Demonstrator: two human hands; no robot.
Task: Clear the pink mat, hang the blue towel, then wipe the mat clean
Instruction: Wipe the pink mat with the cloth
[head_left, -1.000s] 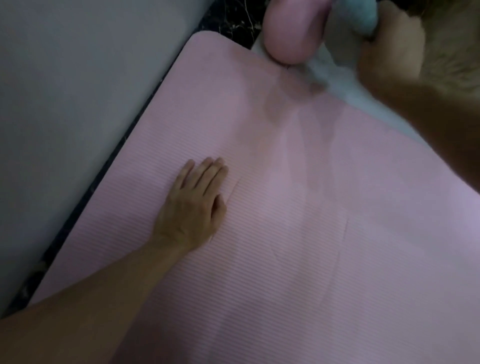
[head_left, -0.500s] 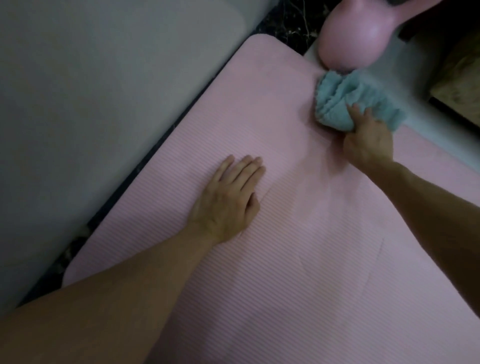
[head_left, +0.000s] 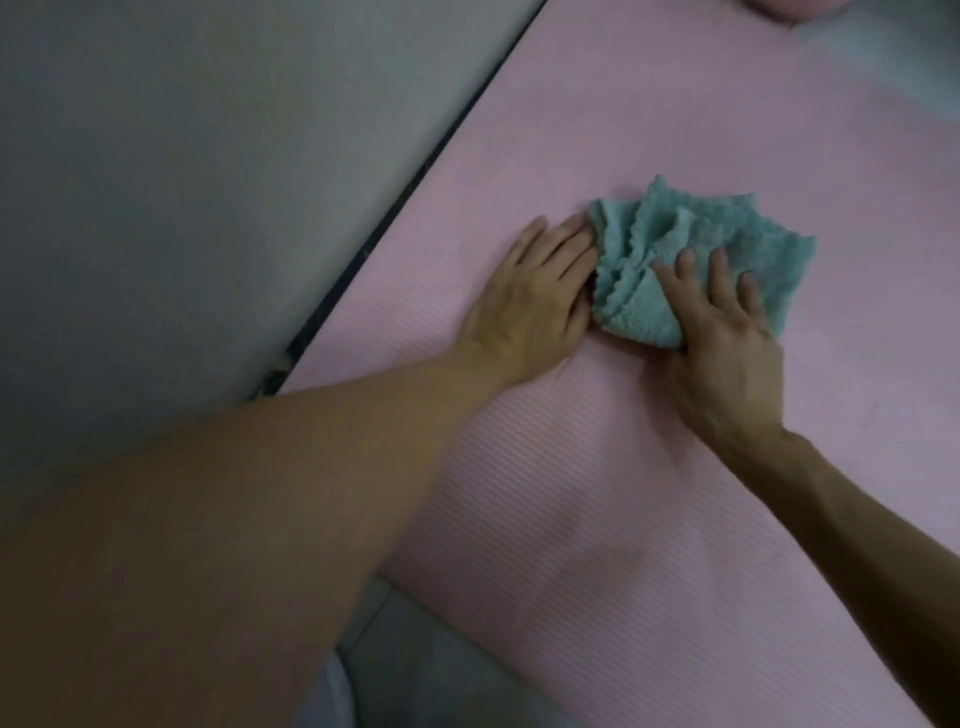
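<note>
The pink ribbed mat (head_left: 649, 519) fills most of the head view, running from lower centre to the top right. A bunched teal-blue cloth (head_left: 649, 249) lies on its middle. My right hand (head_left: 722, 338) presses on the cloth with fingers spread over it and the thumb tucked along its near edge. My left hand (head_left: 535, 296) lies flat on the mat just left of the cloth, fingertips touching the cloth's edge.
A grey surface (head_left: 182, 182) borders the mat on the left, with a dark gap (head_left: 395, 208) between them. A pink rounded object (head_left: 779, 8) peeks in at the top edge beyond the mat. Grey floor (head_left: 415, 654) shows below the mat's near edge.
My right hand has dragged the cloth from the mat's far corner toward the middle, up against my left hand. The view has shifted, so the pink rounded object now sits at the top edge.
</note>
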